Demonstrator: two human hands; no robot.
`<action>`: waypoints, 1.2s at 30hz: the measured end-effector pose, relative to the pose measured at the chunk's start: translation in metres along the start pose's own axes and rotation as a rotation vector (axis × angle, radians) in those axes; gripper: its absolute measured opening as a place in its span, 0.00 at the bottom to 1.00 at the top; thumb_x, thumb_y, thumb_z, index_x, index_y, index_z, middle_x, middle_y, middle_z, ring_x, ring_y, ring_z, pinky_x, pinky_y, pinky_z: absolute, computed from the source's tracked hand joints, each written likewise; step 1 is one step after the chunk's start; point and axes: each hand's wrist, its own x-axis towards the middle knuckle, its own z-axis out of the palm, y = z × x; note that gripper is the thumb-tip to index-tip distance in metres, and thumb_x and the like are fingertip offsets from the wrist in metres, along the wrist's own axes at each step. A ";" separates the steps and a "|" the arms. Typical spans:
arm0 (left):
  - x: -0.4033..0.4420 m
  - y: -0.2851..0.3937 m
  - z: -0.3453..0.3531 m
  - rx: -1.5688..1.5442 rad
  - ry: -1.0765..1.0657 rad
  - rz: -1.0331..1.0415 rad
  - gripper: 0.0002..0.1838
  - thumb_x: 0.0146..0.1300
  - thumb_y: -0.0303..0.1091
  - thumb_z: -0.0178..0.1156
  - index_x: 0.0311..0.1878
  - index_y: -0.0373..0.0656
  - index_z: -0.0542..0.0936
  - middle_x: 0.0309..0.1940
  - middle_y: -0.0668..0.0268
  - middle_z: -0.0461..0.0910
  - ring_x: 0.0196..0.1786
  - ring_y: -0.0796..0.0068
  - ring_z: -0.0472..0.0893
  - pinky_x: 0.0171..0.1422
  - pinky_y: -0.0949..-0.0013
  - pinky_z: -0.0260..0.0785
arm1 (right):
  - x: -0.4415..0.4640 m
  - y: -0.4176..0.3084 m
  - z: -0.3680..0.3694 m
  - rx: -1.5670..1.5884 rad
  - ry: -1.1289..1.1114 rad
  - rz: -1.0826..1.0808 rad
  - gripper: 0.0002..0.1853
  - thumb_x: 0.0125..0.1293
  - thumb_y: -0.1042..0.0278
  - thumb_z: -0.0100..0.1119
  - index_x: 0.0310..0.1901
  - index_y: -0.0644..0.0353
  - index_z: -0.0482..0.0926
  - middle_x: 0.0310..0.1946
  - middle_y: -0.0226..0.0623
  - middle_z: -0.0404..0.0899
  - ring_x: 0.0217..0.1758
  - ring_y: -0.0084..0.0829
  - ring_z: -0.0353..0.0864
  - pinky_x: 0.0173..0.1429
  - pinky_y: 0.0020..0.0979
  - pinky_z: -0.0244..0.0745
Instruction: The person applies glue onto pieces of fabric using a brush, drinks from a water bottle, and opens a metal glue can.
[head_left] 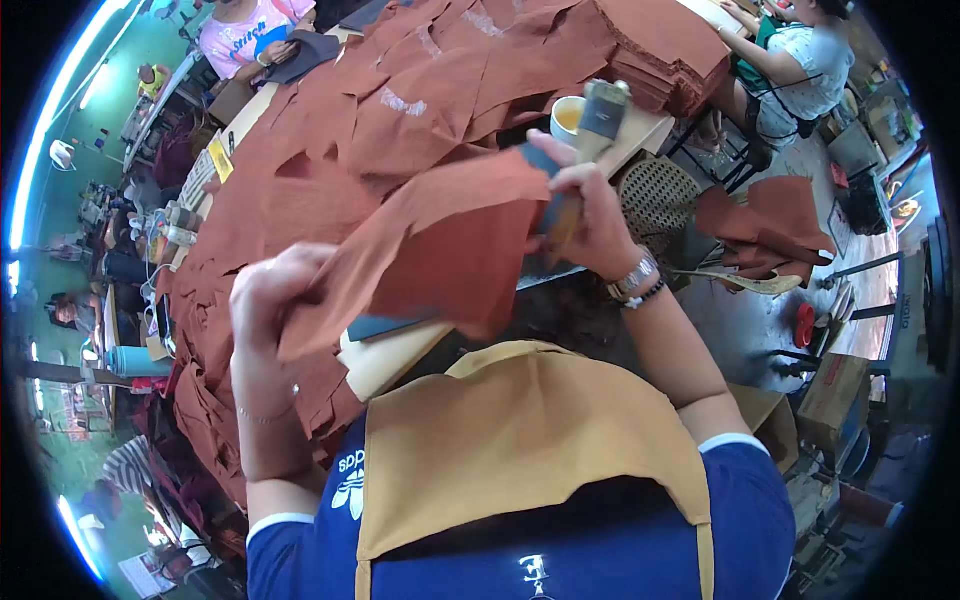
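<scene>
My left hand [275, 295] is closed on the near left edge of a reddish-brown leather piece [455, 245], which is raised and slightly curled. My right hand [598, 215] is wrapped round a flat brush [603, 125], its bristle end pointing up and away from me. Fingers of that hand are also at the leather's right end, beside something blue; motion blur hides whether they pinch it. Just beyond the brush stands a white cup [568, 113] with yellowish contents. Below the leather, a blue edge [380, 326] and a cream-coloured slab [395, 355] show in part.
Overlapping reddish-brown leather pieces [330, 210] cover the table, with a thick stack [665, 60] at the far right. A woven-seat stool [660, 195] and more leather [765, 225] lie to the right. One person [255, 40] works at far left, another [790, 70] at far right.
</scene>
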 end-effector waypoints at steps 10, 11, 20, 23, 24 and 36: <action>-0.132 0.040 -0.103 0.772 0.657 -0.124 0.14 0.67 0.32 0.64 0.48 0.36 0.73 0.50 0.49 0.80 0.50 0.62 0.82 0.60 0.58 0.73 | 0.009 -0.031 0.085 0.801 -0.242 0.485 0.25 0.57 0.71 0.79 0.42 0.58 0.65 0.37 0.35 0.82 0.42 0.25 0.85 0.48 0.27 0.81; -0.148 0.043 -0.115 0.799 0.784 -0.159 0.13 0.69 0.33 0.63 0.50 0.38 0.73 0.52 0.50 0.80 0.50 0.62 0.81 0.63 0.58 0.72 | 0.011 -0.036 0.095 0.839 -0.229 0.385 0.27 0.56 0.69 0.79 0.42 0.57 0.64 0.40 0.37 0.82 0.45 0.26 0.84 0.49 0.28 0.81; -0.197 0.113 -0.133 0.958 1.318 -0.454 0.21 0.72 0.39 0.61 0.59 0.32 0.77 0.52 0.55 0.83 0.53 0.60 0.83 0.56 0.60 0.76 | 0.017 -0.077 0.105 0.713 -0.272 0.176 0.24 0.56 0.68 0.80 0.41 0.55 0.67 0.36 0.33 0.79 0.36 0.25 0.76 0.43 0.28 0.75; -0.183 0.125 -0.149 1.166 1.342 -0.350 0.18 0.71 0.38 0.62 0.56 0.34 0.79 0.50 0.56 0.84 0.50 0.61 0.84 0.55 0.62 0.76 | 0.035 -0.086 0.092 0.771 -0.209 0.095 0.23 0.58 0.78 0.75 0.40 0.53 0.65 0.35 0.34 0.80 0.36 0.23 0.78 0.42 0.25 0.74; -0.178 0.121 -0.154 1.242 1.328 -0.321 0.17 0.71 0.38 0.63 0.55 0.34 0.80 0.49 0.56 0.84 0.50 0.61 0.84 0.54 0.62 0.76 | 0.043 -0.091 0.083 0.742 -0.202 0.046 0.24 0.58 0.82 0.74 0.40 0.53 0.64 0.36 0.35 0.81 0.37 0.23 0.80 0.43 0.23 0.75; -0.020 -0.120 -0.040 1.069 0.242 -0.158 0.09 0.67 0.36 0.68 0.42 0.41 0.87 0.38 0.58 0.87 0.41 0.64 0.86 0.49 0.65 0.77 | -0.041 0.028 -0.045 -0.243 0.039 0.334 0.17 0.62 0.69 0.74 0.38 0.56 0.70 0.23 0.36 0.74 0.23 0.33 0.73 0.32 0.31 0.73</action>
